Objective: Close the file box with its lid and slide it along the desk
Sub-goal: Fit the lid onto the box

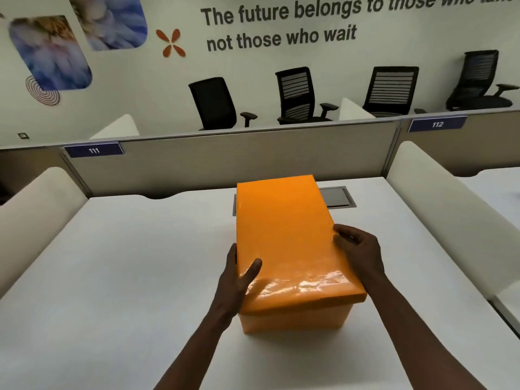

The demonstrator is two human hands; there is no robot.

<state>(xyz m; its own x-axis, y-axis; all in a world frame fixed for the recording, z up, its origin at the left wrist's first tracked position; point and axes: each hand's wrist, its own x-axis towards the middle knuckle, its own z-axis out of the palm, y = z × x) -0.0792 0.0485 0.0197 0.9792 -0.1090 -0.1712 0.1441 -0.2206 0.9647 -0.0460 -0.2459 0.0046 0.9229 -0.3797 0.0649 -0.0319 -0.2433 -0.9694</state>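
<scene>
An orange file box (292, 319) stands in the middle of the white desk (126, 277), with its glossy orange lid (284, 229) lying flat on top and covering it. My left hand (237, 277) grips the lid's left edge near the front, thumb on top and fingers down the side. My right hand (358, 249) holds the lid's right edge, fingers curled over the rim. Both forearms reach in from the bottom of the view.
A grey cable hatch (337, 196) is set into the desk just behind the box. White padded dividers (439, 209) flank the desk left and right, and a beige partition (225, 161) closes the back. Black office chairs (295, 97) stand beyond it.
</scene>
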